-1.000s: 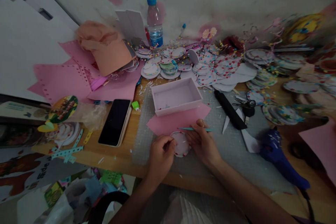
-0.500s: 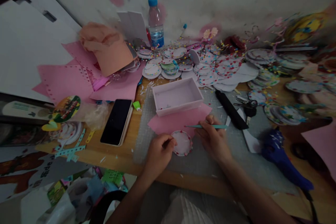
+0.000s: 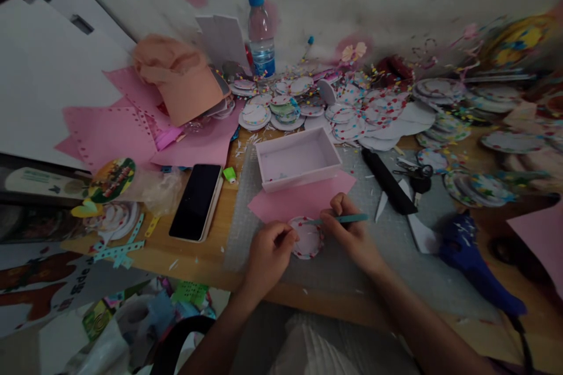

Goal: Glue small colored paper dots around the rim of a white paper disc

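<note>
My left hand (image 3: 269, 255) has its thumb and fingers closed on the left edge of a small white paper disc (image 3: 307, 241). Red dots and a thin line run round the rim of this disc, which lies on a translucent grey mat (image 3: 281, 278). My right hand (image 3: 347, 233) grips a slim teal pointed tool (image 3: 354, 218) like a pen. The tool's tip points left, at the upper rim of the disc; whether it touches cannot be seen. Behind both hands lies a pink paper sheet (image 3: 303, 199), partly under an open white box (image 3: 299, 158) with tiny bits inside.
A phone (image 3: 196, 202) lies left of the mat. To the right are a black slim case (image 3: 389, 181), keys (image 3: 421, 179) and a blue glue gun (image 3: 477, 263). Stacks of decorated discs (image 3: 345, 117), a water bottle (image 3: 261, 35) and an orange cap (image 3: 185, 82) line the wall.
My right hand has moved left and slightly down, bringing the teal tool's tip from above the pink sheet to the disc's upper rim. My left hand keeps its hold on the disc.
</note>
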